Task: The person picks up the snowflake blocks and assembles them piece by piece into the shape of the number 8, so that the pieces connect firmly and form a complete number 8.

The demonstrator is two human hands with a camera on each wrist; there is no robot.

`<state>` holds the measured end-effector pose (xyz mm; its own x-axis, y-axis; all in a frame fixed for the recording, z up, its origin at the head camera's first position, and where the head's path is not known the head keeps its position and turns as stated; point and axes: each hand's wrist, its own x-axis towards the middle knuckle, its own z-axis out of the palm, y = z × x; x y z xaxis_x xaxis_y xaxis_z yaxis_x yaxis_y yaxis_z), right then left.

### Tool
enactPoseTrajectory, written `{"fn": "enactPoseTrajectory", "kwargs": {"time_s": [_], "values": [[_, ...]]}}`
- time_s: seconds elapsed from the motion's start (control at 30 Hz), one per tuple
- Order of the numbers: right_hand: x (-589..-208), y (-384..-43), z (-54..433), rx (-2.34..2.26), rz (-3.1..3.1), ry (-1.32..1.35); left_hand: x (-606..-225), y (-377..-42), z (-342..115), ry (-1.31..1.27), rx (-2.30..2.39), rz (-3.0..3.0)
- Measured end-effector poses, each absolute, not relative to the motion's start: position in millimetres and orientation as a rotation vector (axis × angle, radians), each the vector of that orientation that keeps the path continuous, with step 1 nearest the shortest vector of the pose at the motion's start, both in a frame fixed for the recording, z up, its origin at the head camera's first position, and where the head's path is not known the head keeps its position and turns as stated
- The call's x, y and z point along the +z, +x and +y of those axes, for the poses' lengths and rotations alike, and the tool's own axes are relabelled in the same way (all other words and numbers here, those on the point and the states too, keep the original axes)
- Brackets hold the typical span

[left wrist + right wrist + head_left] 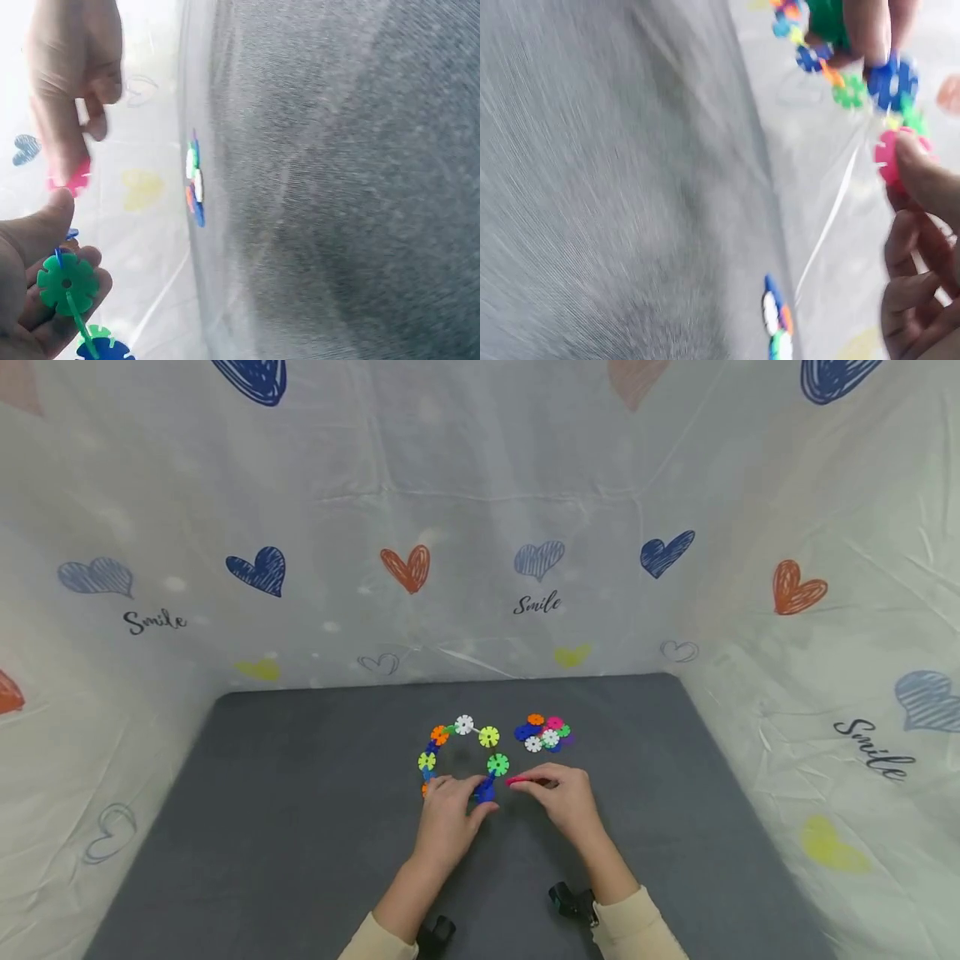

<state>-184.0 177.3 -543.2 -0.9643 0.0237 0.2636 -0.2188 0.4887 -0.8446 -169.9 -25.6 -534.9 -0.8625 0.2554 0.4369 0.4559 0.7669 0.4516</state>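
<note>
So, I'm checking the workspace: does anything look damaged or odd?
Nothing stands out. The loose discs lie in one cluster, the disc chain shows no visible break, though the left hand hides part of it, and the right hand pinches a pink disc.

a small curtained-off booth: pale sheeting printed with hearts and the word smile hangs behind and on both sides of a dark grey table; what building holds it cannot be told
</note>
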Motion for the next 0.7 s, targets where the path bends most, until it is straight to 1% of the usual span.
{"fn": "enactPoseTrajectory", "kwargs": {"time_s": [0.17, 0.27, 0.47, 0.6, 0.7], "values": [[-537.5, -170.5, 171.3, 1.348, -2.37, 0.486, -526.5, -167.7, -23.4, -0.564, -0.717, -2.541], [-538.6, -168.9, 170.1, 1.289, -2.333, 0.577, -524.8, -166.3, -23.2, -0.6, -0.706, -2.525], [-540.6, -170.1, 170.1, 1.16, -2.239, 0.743, -526.5, -166.8, -26.7, -0.753, -0.669, -2.474], [-542.5, -170.0, 165.9, 1.129, -2.208, 0.778, -527.0, -166.2, -28.9, -0.772, -0.658, -2.476], [-545.0, -169.3, 163.2, 1.146, -2.282, 0.706, -530.6, -165.4, -27.5, -0.693, -0.641, -2.527]]}}
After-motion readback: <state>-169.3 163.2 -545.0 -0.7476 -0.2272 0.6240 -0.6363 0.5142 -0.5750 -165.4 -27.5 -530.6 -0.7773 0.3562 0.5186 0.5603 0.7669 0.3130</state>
